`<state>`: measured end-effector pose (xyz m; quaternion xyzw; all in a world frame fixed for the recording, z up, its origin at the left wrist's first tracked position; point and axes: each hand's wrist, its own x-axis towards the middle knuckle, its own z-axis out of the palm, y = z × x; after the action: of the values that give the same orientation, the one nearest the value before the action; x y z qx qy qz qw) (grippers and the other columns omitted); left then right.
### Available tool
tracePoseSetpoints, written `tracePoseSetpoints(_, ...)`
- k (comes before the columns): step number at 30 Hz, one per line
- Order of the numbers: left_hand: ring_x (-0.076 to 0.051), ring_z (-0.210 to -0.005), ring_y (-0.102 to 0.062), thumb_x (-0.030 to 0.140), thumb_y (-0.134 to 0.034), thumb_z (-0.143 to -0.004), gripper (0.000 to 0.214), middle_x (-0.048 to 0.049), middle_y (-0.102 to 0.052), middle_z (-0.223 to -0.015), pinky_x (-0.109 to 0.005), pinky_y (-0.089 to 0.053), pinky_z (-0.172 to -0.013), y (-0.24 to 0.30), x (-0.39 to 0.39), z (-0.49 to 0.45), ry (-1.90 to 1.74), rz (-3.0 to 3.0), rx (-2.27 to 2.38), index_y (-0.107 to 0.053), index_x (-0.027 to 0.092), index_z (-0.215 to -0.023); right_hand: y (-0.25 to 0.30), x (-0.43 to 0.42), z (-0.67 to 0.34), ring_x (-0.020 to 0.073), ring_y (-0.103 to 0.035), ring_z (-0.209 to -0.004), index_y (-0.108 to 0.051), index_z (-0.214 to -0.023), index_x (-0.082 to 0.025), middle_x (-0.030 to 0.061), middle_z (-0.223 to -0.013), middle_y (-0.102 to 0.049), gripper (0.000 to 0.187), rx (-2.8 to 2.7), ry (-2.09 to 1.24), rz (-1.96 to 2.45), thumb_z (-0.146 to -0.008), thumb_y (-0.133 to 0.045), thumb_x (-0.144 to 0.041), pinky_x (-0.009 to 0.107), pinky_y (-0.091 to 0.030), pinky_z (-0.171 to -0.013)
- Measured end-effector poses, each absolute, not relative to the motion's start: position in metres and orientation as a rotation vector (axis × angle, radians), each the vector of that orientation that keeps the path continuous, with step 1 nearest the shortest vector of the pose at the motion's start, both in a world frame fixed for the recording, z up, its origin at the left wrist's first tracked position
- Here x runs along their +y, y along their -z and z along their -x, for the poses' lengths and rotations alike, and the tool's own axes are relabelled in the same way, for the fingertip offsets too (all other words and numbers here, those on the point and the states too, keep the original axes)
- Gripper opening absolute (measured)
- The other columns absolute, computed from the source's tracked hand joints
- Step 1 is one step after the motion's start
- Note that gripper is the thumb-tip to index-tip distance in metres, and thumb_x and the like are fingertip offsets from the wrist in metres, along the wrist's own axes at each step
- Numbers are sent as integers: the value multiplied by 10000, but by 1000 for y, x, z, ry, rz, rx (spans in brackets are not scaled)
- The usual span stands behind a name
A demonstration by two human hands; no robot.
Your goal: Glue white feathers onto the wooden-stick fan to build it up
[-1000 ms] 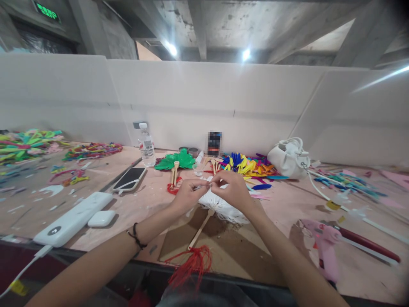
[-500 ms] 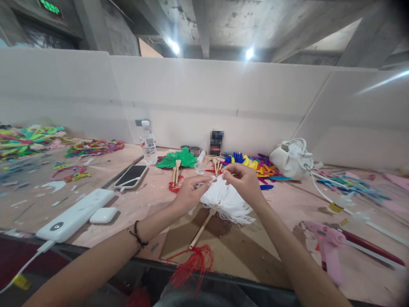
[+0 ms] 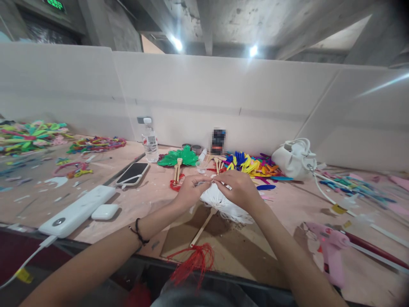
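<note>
A white feather fan lies on a brown board, its pale wooden handle pointing toward me and a red tassel hanging at the board's front edge. Over the far part of the fan, my left hand is closed in a pinch. My right hand meets it there, thumb and fingers also pinched together. The fingertips almost touch; whatever sits between them is too small to make out. My right hand covers part of the feathers.
Behind my hands are a green feather fan, a water bottle and loose coloured feathers. A phone and power bank lie left. To the right are a pink glue gun and white bag.
My right hand has come down and left, closing in on my left fingertips. The fan stays on the board, and the view has shifted slightly.
</note>
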<state>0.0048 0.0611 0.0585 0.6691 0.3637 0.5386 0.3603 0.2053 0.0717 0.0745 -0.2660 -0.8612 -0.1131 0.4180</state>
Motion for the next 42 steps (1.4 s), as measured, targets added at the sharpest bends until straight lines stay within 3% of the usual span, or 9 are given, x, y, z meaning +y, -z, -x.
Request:
tracePoseSetpoints(8, -269, -905, -745, 320, -745, -809, 179, -79, -853, -948, -336, -546, -737, -56, 61, -6, -1371, -1709, 944, -872, 211, -872, -73, 71, -202, 194, -692, -668, -749, -848, -202, 44, -784, -788, 173, -2128, 247, 720, -897, -598, -132, 306, -491, -679)
tracePoseSetpoints(15, -285, -982, -783, 298, -706, -853, 204, -88, -860, -1021, -380, -580, -892, -63, 58, -6, -1395, -1872, 933, -873, 213, -932, -76, 70, -202, 188, -679, -678, -683, -802, -214, 27, -771, -744, 114, -1967, 34, 813, -858, -596, -167, 287, -512, -645)
tracePoseSetpoints(22, -267, -965, -783, 223, -620, -938, 259, -79, -854, -1070, -360, -573, -872, -61, 47, -7, -1546, -2196, 1056, -850, 217, -1057, -81, 62, -196, 213, -721, -727, -750, -821, -219, 45, -801, -789, 123, -1796, -245, 906, -873, -654, -276, 314, -561, -667)
tracePoseSetpoints(28, -216, -775, -712, 161, -542, -985, 282, -88, -798, -820, -331, -497, -741, -59, 44, -6, -1671, -2573, 1101, -816, 200, -1040, -86, 56, -190, 214, -747, -686, -772, -803, -199, 55, -744, -792, 211, -1688, -704, 953, -866, -690, -382, 267, -561, -525)
tracePoseSetpoints(32, -200, -717, -658, 97, -527, -988, 270, -70, -715, -710, -322, -440, -685, -58, 45, -4, -1707, -2807, 1075, -787, 170, -1004, -91, 54, -191, 228, -782, -735, -788, -811, -185, 76, -753, -799, 265, -1617, -906, 945, -813, -751, -447, 248, -570, -526)
tracePoseSetpoints(42, -203, -668, -588, 81, -515, -1019, 226, -52, -645, -682, -352, -362, -617, -60, 43, -3, -1688, -3136, 1072, -722, 156, -967, -88, 50, -182, 222, -772, -710, -759, -772, -182, 73, -736, -784, 259, -1569, -952, 997, -776, -722, -439, 237, -539, -500)
